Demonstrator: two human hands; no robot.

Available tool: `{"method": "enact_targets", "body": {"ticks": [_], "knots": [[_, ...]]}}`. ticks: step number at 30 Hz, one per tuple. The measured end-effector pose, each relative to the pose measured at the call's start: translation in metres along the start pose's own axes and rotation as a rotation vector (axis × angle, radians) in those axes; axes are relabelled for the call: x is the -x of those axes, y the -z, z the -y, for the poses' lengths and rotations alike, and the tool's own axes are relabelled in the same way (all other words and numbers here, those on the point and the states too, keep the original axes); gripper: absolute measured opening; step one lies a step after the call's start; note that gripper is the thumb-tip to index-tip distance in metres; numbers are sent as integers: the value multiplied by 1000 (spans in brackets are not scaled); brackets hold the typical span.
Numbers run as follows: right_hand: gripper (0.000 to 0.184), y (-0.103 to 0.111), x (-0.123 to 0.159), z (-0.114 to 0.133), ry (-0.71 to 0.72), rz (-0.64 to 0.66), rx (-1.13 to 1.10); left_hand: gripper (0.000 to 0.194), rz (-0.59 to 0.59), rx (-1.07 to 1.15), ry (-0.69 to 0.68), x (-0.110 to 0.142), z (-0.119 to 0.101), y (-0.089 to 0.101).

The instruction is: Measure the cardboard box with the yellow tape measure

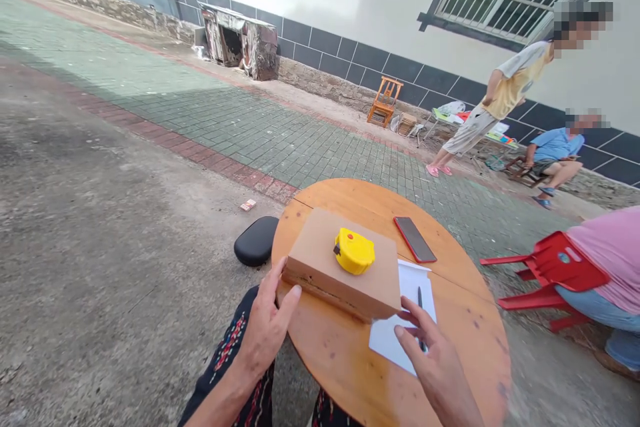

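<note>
left hand (265, 327): grasping near left corner of cardboard box (345, 273), steadying it
right hand (435, 360): fingers at near right corner, probably gripping
tape measure (354, 251): resting on box top

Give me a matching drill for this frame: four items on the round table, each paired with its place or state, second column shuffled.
Things:
1. tape measure
2. phone
3. pen
4. wooden board

Places or states:
A. lies on the white paper, beside the right hand
B. held at its near-left corner by the left hand
C. sits on top of the board
D. lies bare on the table, beyond the paper

Pairs: 1-C, 2-D, 3-A, 4-B
</note>
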State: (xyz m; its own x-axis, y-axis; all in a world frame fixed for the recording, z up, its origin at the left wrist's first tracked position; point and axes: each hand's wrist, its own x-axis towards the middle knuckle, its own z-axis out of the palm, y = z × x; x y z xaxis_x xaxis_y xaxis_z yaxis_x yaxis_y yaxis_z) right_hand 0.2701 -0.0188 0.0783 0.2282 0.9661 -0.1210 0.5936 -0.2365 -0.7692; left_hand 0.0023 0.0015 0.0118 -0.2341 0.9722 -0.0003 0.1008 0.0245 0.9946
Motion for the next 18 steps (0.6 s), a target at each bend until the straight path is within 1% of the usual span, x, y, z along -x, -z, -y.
{"method": "enact_targets", "body": {"ticks": [2, 4, 5, 7, 10, 13, 14, 16, 18], "knots": [[59, 9, -1, 12, 37, -88, 58, 62, -9, 7, 13, 1, 0, 2], [54, 11, -4, 30, 127, -128, 95, 62, -27, 5, 30, 3, 1, 5], [53, 9, -7, 41, 183, -128, 106, 62, -32, 1, 38, 4, 2, 7], [56, 0, -17, 62, 299, -104, 112, 62, -34, -10, 46, 4, 2, 10], [69, -22, -35, 89, 435, -64, 149, 61, -19, -2, 22, -3, -3, 15], [74, -40, -49, 107, 514, -59, 304, 63, 19, 46, 6, -19, -11, 20], [71, -44, -52, 111, 524, -59, 362, 65, 37, 60, 14, -27, -14, 21], [58, -47, -54, 116, 534, -55, 423, 68, 73, 64, 32, -44, -20, 20], [47, -46, -53, 118, 528, -63, 388, 72, 116, 37, 45, -61, -26, 18]]}}
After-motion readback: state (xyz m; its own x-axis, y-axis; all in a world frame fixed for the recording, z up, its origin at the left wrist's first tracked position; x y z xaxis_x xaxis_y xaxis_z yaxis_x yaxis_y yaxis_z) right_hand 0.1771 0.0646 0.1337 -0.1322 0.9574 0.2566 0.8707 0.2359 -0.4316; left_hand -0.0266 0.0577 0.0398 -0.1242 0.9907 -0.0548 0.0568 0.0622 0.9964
